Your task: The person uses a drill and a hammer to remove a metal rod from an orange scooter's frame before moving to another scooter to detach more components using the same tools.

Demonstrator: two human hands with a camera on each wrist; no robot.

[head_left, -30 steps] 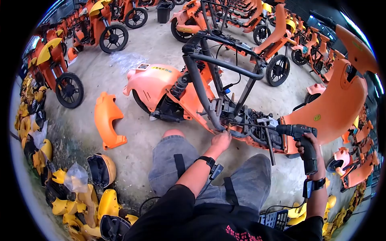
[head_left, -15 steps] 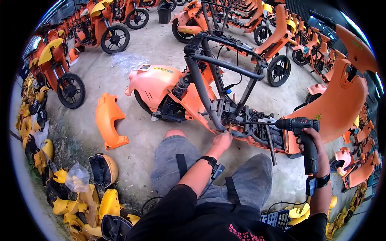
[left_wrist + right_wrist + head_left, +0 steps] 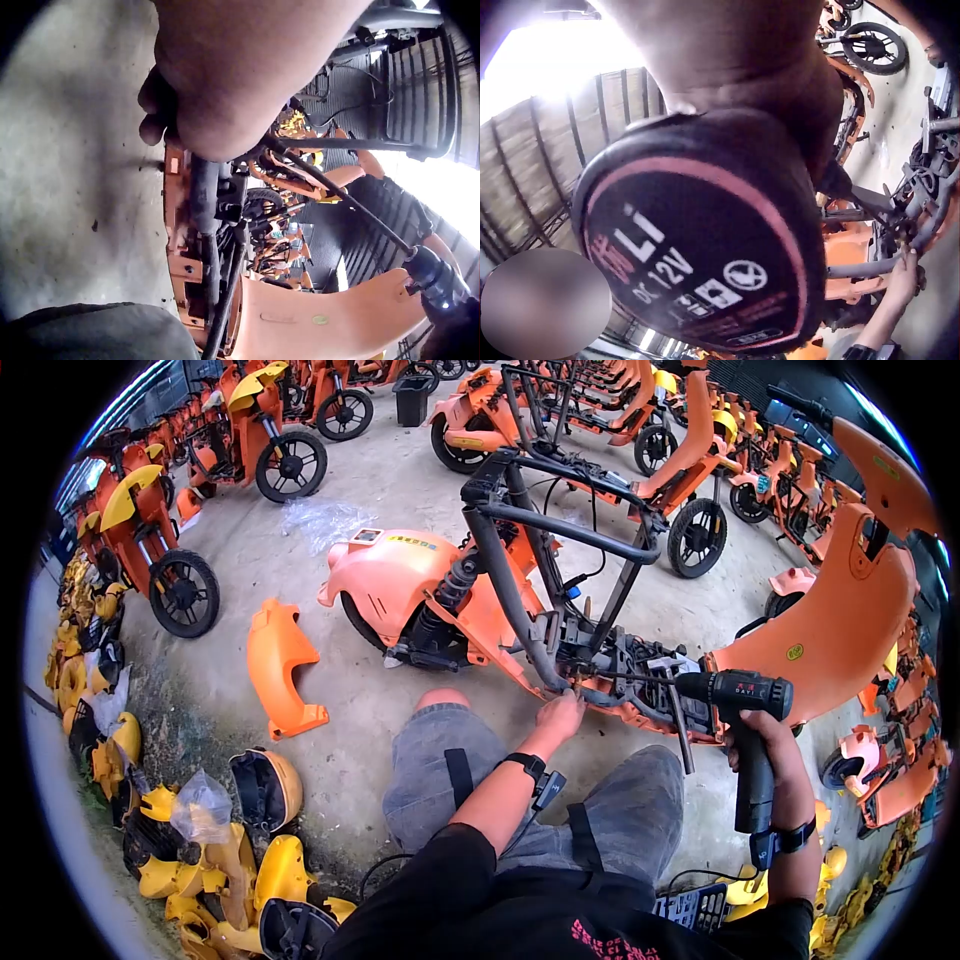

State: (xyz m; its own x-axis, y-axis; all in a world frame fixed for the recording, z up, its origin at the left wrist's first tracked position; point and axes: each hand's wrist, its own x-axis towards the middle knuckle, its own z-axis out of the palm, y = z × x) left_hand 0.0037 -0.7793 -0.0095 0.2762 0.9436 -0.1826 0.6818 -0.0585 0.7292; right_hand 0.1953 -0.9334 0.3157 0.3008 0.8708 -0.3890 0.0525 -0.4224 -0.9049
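While the head view gives the whole drill, the R wrist view shows what it doesn't: the underside of the battery, black w/ a pink ring, "Li" & "DC 12V" in white; the L wrist view adds the drill's lit lamp. R hand has its fingers clamped round the grip, by the scooter's orange front panel; L hand has its fingertips together, pinching a small brass-coloured piece at the frame's low tube; in its own wrist view the arm hides that contact. Around them: a loose orange panel on the floor, a helmet, yellow parts, clear plastic, rows of other scooters behind. In the way: a dark bar slants down beside the long shaft, btwn the hands; frame tubes stand over the exposed workings. Drill is dark w/ red marks on its side, body roughly level, grip down, shaft pointing twd the L hand; the scooter's orange rear cover looks pale & glossy, its frame dark & bare.
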